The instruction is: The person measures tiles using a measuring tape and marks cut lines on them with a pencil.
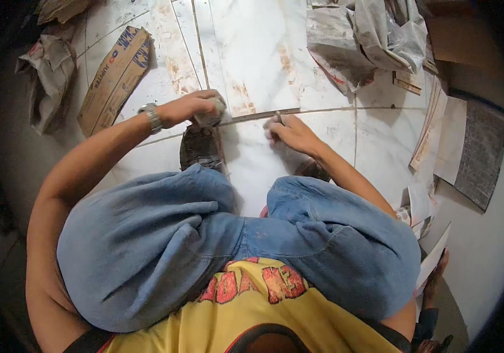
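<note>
I squat on a floor of white marble-look tiles, a white tile (pixel 258 65) with brown smears in front of me. My left hand (pixel 196 109), wearing a metal watch (pixel 150 117), is closed round a greyish crumpled wad (pixel 219 107), perhaps a cloth. It is low, just left of the tile's near edge and above my dark left shoe (pixel 199 147). My right hand (pixel 294 134) is closed on a small dark stick-like piece (pixel 279 119), its kind unclear. That piece points at the tile's near edge. Some right fingers are hidden beneath the hand.
A flat cardboard piece (pixel 113 82) and a crumpled sack (pixel 52 82) lie to the left. Grey plastic sacks (pixel 375 35) are heaped at the far right. Tile pieces (pixel 472 147) lean on the right. Another person's hand (pixel 440 267) is by a white sheet (pixel 434 259) at lower right.
</note>
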Available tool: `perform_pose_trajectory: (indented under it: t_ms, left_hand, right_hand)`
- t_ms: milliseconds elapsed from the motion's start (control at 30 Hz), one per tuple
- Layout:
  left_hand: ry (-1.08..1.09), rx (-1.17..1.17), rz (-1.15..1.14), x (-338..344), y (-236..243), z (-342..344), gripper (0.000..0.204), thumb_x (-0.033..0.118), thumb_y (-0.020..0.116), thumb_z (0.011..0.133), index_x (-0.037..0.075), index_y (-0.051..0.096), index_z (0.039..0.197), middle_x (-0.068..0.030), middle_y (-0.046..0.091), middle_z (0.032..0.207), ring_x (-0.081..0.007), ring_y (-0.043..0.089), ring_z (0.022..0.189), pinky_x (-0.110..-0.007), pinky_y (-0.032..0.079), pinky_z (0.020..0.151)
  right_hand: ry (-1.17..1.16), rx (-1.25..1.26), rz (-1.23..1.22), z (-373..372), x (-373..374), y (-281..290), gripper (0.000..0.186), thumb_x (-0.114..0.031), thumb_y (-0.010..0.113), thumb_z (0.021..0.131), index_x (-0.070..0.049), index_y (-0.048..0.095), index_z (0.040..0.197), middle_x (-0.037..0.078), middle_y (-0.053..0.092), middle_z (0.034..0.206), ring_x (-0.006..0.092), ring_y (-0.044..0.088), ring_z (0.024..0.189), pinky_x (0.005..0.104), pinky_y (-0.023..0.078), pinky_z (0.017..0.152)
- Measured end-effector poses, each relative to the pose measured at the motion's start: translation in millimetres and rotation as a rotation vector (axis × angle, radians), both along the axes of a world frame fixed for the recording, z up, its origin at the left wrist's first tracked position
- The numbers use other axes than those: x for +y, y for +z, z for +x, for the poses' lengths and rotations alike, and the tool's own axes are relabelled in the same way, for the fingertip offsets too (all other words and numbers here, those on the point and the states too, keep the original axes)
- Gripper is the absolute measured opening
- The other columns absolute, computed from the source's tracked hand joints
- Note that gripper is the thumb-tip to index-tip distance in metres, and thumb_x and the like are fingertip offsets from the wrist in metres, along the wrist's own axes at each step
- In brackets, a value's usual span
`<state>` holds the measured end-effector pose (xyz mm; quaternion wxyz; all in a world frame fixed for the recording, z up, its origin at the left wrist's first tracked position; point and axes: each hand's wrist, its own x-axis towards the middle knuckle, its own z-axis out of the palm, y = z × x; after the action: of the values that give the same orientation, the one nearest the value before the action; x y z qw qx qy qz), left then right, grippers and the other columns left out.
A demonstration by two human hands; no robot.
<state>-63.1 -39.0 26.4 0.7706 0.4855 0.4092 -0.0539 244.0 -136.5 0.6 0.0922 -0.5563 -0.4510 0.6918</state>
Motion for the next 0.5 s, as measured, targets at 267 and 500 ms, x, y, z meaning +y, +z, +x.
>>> perform_pose_trajectory:
  t_ms: [267, 500]
  left_hand:
    - [0.247, 0.182, -0.057, 6.0, 7.8, 44.5, 0.035, 0.041, 0.049, 0.091, 0.013, 0.062, 0.109, -0.0029, 0.062, 0.099, -0.0172, 0.06, 0.089, -0.04, 0.052, 0.078]
    - [0.532, 0.235, -0.039, 0.9, 12.6, 49.8, 0.032, 0.044, 0.054, 0.087, 0.015, 0.061, 0.097, -0.0028, 0.062, 0.096, -0.0166, 0.059, 0.088, -0.039, 0.049, 0.082]
  right_hand:
    - [-0.314, 0.115, -0.34, -17.5, 16.0, 0.3, 0.033, -0.021, 0.051, 0.098, 0.008, 0.06, 0.109, 0.018, 0.068, 0.093, 0.0219, 0.069, 0.072, 0.031, 0.057, 0.06]
    - [-0.745, 0.398, -0.444, -19.9, -1.4, -6.1, 0.029, -0.01, 0.049, 0.095, 0.014, 0.057, 0.109, 0.02, 0.066, 0.099, 0.0216, 0.064, 0.073, 0.0319, 0.056, 0.063]
